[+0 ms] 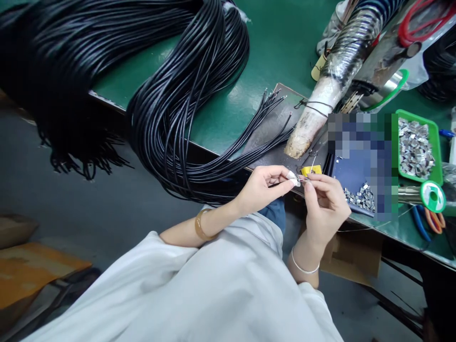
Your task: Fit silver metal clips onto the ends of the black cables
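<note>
Fingertips with white covers close together on my left hand point(261, 190), pinching what looks like the end of a black cable, of which only a short dark stretch shows. Close beside it, my right hand point(326, 204) pinches at the thin wire ends with thumb and forefinger; anything small in that pinch is too fine to make out. Just behind the fingertips sits a yellow block point(311, 170) with a thin metal rod rising by it. A bundle of black cables point(213, 164) reaches over the table edge, stripped ends lying on a dark plate point(281, 102).
A wrapped duct hose point(309, 114) comes down close above my hands. To the right are a blue tray point(351, 171) with small metal parts, a green bin point(440, 156) of metal pieces, a solder spool point(432, 196) and orange-and-blue-handled pliers point(422, 223). More cables point(71, 61) hang at left.
</note>
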`<state>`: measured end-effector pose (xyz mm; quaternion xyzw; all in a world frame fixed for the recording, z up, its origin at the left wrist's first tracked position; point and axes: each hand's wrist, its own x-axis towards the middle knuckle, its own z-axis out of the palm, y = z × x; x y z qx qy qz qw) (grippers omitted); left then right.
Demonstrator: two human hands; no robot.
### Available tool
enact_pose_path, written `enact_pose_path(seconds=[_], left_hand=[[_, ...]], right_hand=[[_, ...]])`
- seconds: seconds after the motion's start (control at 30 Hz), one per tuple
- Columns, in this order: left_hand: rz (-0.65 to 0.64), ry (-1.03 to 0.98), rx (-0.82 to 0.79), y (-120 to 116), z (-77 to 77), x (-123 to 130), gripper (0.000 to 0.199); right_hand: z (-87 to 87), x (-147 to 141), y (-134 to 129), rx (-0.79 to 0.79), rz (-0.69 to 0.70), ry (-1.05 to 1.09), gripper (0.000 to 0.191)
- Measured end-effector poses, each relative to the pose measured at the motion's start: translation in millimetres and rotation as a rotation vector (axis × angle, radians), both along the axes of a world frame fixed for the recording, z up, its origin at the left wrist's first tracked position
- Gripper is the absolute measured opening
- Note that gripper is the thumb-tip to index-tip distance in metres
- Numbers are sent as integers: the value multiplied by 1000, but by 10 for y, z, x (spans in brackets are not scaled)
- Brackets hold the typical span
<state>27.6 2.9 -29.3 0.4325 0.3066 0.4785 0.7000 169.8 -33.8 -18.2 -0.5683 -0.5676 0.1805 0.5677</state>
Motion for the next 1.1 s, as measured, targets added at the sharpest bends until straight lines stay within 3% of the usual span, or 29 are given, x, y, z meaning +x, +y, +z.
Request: enact_pose_path(seconds=[0.17,0.37,0.43,0.5,0.63,0.73,0.83,1.0,1.1], left_hand=[[45,104,113,-4,-10,-2,13],[236,535,672,-34,-50,-57,12],[277,599,776,-59,-47,-44,14],[241,564,684,-80,-27,-21,15],[-57,192,101,-51,31,-7,22],[-154,-12,-139,21,38,-31,30],[-108,-35,-192,75,24,-48,26],[-25,-5,-132,97,42,-19,15],[5,16,-105,101,68,-4,9]], right_hand=[[-11,-9,-13,-55,38,9,5],[-28,23,-7,-111,65,20,1],[-30,9,-7,-108,84,51,2],[-32,-21,-14,-63,77,46,3],[-37,-64,-34,102,-50,-197,10],[-33,-36,-42,97,-99,-231,10],[-15,-9,-54,106,-136,-160,13],[-5,-61,-67,332,-107,-395,27],[-24,-64,-53,326,-54,-379,25]])
